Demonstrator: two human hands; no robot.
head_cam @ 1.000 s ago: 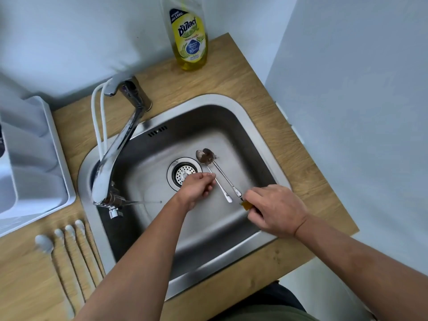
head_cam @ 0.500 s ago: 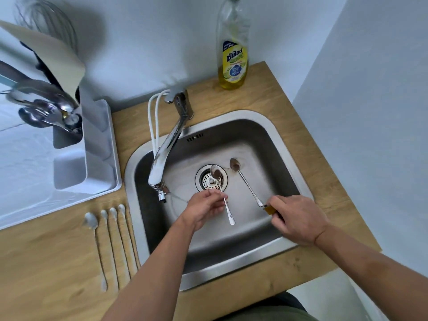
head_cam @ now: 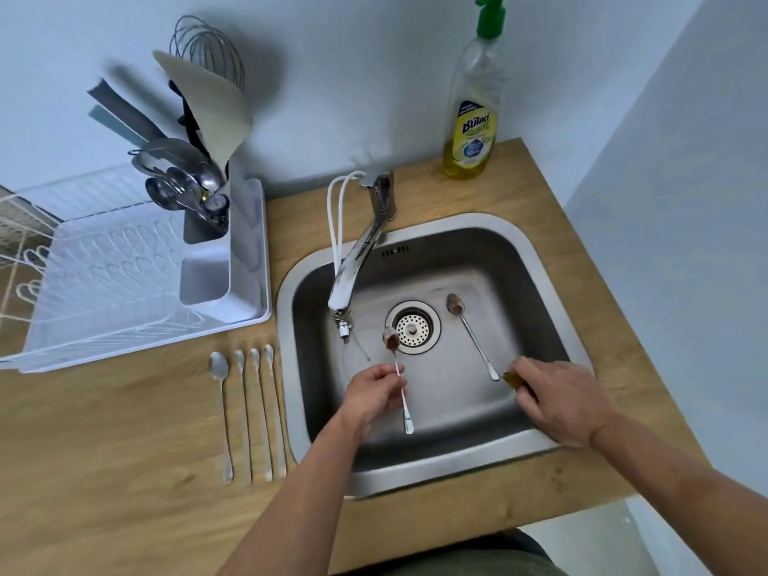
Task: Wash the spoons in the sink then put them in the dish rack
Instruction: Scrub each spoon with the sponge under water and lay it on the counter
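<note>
My left hand [head_cam: 372,392] pinches the handle of a dirty spoon [head_cam: 397,374] and holds it over the steel sink [head_cam: 552,284], its brown-stained bowl beside the drain. A second dirty spoon [head_cam: 471,334] lies on the sink floor to the right. My right hand [head_cam: 557,399] grips a yellow-brown sponge [head_cam: 513,380] at the sink's front right, close to that spoon's handle tip. Several spoons [head_cam: 249,409] lie in a row on the wooden counter left of the sink. The white dish rack [head_cam: 104,280] stands at the left.
The tap [head_cam: 361,259] reaches over the sink's left part. A utensil holder [head_cam: 199,193] with ladles, a whisk and a spatula sits at the rack's right end. A dish soap bottle [head_cam: 473,106] stands at the back right. The counter ends just right of the sink.
My left hand has lifted one spoon off the sink floor and drawn it left, toward the drain. The camera has tilted up and back, which brings the dish rack into view.
</note>
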